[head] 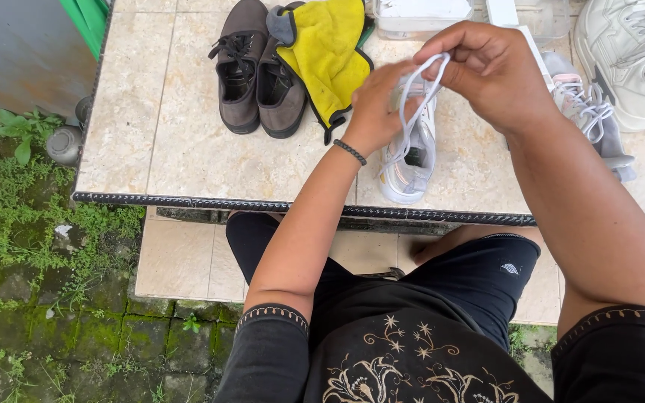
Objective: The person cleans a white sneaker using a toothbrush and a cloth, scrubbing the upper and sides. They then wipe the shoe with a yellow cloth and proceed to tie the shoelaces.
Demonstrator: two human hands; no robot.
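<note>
A light grey sneaker (410,160) stands on the tiled table (188,142), toe toward me. Its pale grey lace (412,104) rises from the eyelets up into both hands. My left hand (377,106) pinches the lace just above the shoe; a black bead bracelet sits on that wrist. My right hand (487,71) is closed on the upper loop of the same lace, slightly higher and to the right. The shoe's far end is hidden behind my hands.
A pair of dark brown shoes (257,71) lies at the table's back, partly under a yellow and grey cloth (328,52). Another grey sneaker (590,119) and white sneakers (628,60) sit at the right. A white box (419,16) is behind. Mossy paving lies left.
</note>
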